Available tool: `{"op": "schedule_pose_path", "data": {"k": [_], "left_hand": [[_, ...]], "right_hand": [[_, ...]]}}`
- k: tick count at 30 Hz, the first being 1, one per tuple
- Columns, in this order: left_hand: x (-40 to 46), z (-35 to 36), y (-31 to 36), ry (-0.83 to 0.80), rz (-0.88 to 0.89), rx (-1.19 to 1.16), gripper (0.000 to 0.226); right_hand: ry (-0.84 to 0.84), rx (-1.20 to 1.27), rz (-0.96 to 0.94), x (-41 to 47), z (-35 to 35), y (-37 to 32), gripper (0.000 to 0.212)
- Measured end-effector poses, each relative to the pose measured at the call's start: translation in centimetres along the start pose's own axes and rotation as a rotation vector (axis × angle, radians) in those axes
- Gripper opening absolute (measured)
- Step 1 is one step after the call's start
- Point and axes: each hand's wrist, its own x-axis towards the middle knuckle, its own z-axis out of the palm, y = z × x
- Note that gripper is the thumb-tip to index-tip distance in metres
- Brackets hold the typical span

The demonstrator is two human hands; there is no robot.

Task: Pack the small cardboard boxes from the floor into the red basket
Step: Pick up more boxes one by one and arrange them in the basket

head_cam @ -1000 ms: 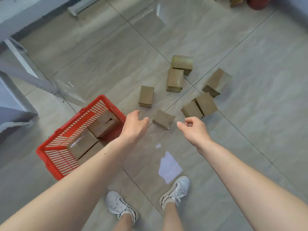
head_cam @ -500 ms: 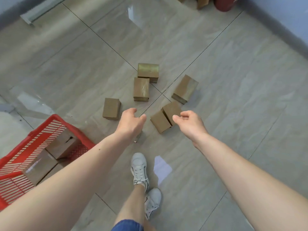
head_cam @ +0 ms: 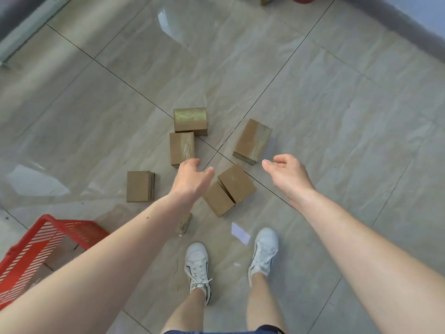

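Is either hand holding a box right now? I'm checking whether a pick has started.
No, the left hand and the right hand are both open and empty above the cardboard boxes lying on the floor.

A single wide-angle view from the person's head looks steeply down and forward at the floor [head_cam: 337, 116] from standing height. Both forearms reach in from the bottom edge, with the shoes [head_cam: 198, 266] directly below.
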Motion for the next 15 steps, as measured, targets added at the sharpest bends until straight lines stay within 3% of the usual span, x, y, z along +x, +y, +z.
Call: {"op": "schedule_pose_path", "data": {"k": [8,15], "left_hand": [[5.4,7.4,5.2,0.025,-0.055,-0.067,0.061],[10.3,13.5,4.6,0.064,-0.154,-0.138,0.062]], "right_hand": [[-0.042,-0.115,-0.016,10.4,-4.7,-0.5,0.056],[-0.127,-0.249,0.019,19.0,-4.6,1.3,0.073]]}}
